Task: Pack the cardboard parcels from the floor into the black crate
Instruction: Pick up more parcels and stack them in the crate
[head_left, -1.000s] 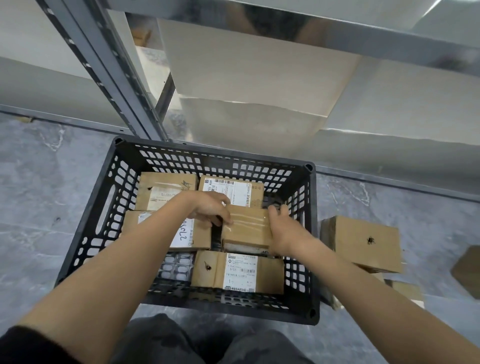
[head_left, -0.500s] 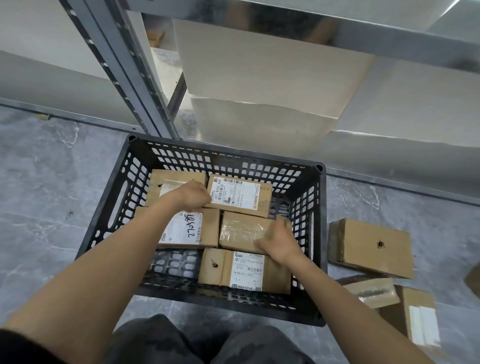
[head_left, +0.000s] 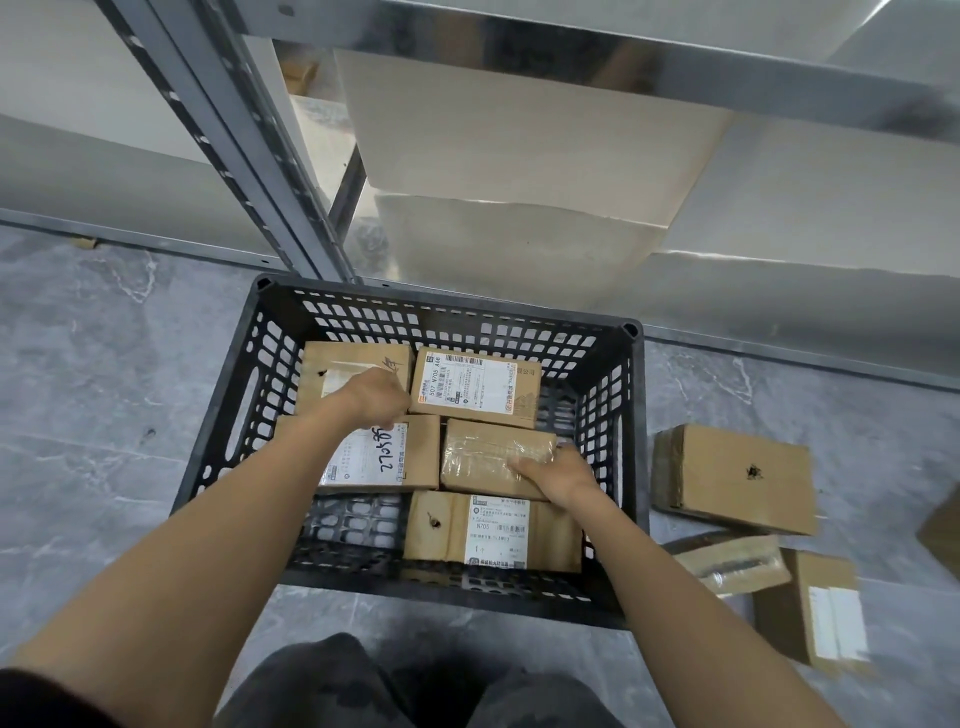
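The black crate (head_left: 234, 415) stands on the grey floor in front of me with several cardboard parcels lying flat in it. A tape-wrapped parcel (head_left: 483, 457) lies in the middle right, between a labelled parcel (head_left: 472, 387) at the back and another labelled parcel (head_left: 447, 530) at the front. My right hand (head_left: 558, 475) grips the right end of the tape-wrapped parcel, thumb on top. My left hand (head_left: 376, 397) is curled, knuckles up, where the back-left parcel (head_left: 343, 364) meets the handwritten-label parcel (head_left: 410, 452); I see nothing in it.
More parcels lie on the floor right of the crate: a plain box (head_left: 737, 478), a flat taped one (head_left: 732, 564), one with a white label (head_left: 821, 608). A metal shelf upright (head_left: 244, 156) and a shelf with large cartons (head_left: 519, 140) rise behind the crate. My knees are below.
The tape-wrapped parcel went from held above the others down into its slot. My left hand let go of it and moved to the back-left parcels. My right hand stayed on its right end.
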